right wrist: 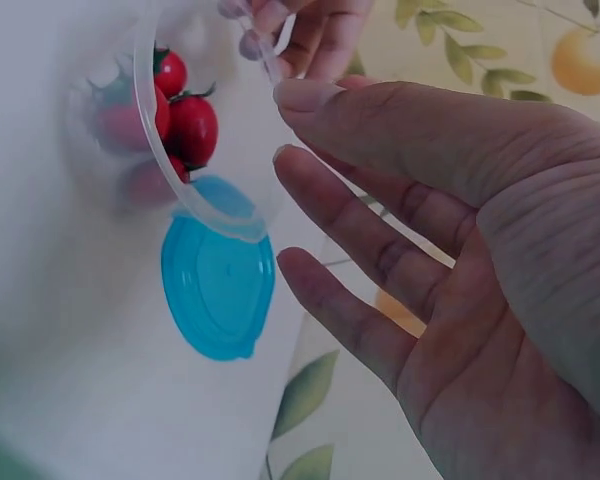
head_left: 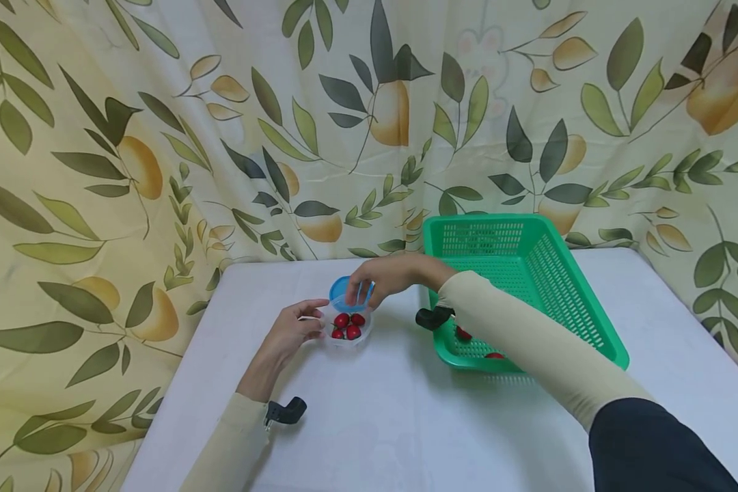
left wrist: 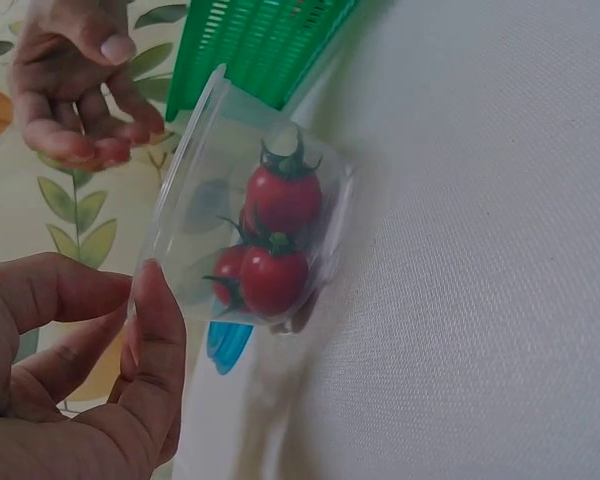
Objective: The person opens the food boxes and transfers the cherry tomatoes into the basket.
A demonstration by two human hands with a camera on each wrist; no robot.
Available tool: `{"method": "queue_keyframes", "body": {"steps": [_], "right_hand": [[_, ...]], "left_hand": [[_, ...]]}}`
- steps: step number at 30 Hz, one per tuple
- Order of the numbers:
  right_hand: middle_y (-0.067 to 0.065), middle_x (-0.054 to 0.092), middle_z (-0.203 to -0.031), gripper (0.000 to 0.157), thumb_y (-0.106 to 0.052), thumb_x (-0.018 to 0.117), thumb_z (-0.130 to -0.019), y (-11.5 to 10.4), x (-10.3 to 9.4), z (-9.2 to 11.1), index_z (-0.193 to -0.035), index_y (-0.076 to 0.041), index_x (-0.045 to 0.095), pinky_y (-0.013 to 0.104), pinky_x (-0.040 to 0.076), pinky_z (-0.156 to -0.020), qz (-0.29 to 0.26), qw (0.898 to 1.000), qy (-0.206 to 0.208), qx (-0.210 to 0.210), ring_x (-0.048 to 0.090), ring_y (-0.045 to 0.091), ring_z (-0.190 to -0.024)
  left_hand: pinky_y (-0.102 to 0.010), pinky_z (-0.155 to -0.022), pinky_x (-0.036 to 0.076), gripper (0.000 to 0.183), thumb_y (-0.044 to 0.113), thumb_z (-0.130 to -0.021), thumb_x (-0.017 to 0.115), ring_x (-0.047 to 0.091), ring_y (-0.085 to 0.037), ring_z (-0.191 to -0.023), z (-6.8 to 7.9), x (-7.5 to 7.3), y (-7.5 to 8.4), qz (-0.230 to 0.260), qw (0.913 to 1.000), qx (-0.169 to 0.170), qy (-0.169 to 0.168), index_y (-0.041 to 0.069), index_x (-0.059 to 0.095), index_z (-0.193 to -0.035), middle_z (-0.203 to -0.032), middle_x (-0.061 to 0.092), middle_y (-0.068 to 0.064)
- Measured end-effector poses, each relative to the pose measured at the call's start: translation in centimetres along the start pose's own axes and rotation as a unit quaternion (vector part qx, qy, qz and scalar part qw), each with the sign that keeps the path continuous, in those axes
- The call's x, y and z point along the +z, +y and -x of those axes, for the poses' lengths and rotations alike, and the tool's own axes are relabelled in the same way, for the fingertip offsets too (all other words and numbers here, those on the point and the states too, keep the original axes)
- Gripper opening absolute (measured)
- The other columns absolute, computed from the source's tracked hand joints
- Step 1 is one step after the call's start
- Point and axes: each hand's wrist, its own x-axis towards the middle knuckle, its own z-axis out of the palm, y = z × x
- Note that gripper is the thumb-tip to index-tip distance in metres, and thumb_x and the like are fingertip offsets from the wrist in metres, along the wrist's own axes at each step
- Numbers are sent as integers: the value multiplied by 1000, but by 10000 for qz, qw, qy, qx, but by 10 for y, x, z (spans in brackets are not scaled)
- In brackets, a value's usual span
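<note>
A clear plastic tub with several red cherry tomatoes inside stands on the white table. My left hand pinches the tub's rim between thumb and fingers, as the left wrist view shows at the tub wall. Over the far right side of the tub, my right hand reaches in with fingers extended and nothing in them. Behind the tub lies a blue lid, partly covered by the right fingers in the head view.
A green perforated basket stands to the right, under my right forearm, with red tomatoes near its front left corner. A curtain with a leaf and fruit print hangs behind the table.
</note>
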Motion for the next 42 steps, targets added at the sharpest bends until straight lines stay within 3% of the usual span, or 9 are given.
{"method": "queue_keyframes", "body": {"steps": [8, 15, 20, 24, 32, 42], "right_hand": [[9, 66, -130, 39, -3, 73, -90, -3, 7, -18, -128, -9, 67, 37, 54, -100, -116, 9999, -96, 19, 61, 27, -122], [-3, 64, -130, 43, 0, 76, -87, -3, 17, -30, -128, -13, 68, 39, 52, -104, -126, 9997, -153, 166, 57, 23, -127], [4, 62, -135, 45, -1, 77, -87, -3, 25, -37, -129, -15, 67, 41, 52, -103, -124, 9993, -207, 282, 54, 26, -130], [7, 60, -138, 47, -3, 78, -87, -5, 30, -41, -130, -17, 66, 43, 52, -103, 62, 9990, -224, 387, 52, 26, -130], [-3, 61, -135, 44, -6, 79, -87, -5, 34, -44, -126, -24, 68, 41, 50, -103, 376, 9977, -251, 502, 50, 24, -129], [-3, 64, -128, 36, -1, 73, -91, -5, 37, -46, -123, -16, 70, 40, 50, -107, 703, 9957, -330, 502, 54, 22, -126]], "left_hand": [[-25, -74, 59, 47, -11, -90, 59, 56, -18, -82, 0, 0, 0, 77, 9999, 90, -50, 1, 62, -136, -108, 50, -12], [-28, -76, 60, 47, -10, -91, 60, 56, -17, -82, 1, -1, 1, 117, 9999, 90, -69, 2, 62, -136, -107, 51, -11], [-27, -75, 59, 48, -11, -90, 60, 56, -17, -83, 1, 0, 1, 183, 9998, 54, -51, 1, 62, -136, -107, 52, -11], [-26, -74, 59, 48, -11, -89, 60, 57, -18, -84, 1, 0, 1, 169, 9999, 25, -21, 0, 61, -136, -107, 52, -11], [-25, -72, 59, 50, -12, -88, 59, 56, -18, -84, 1, 0, 0, 110, 9999, 40, 0, 2, 62, -136, -105, 52, -10], [-24, -69, 58, 51, -15, -86, 60, 56, -16, -81, -1, 1, -1, 145, 9999, 74, 28, 1, 63, -134, -104, 52, -10]]}}
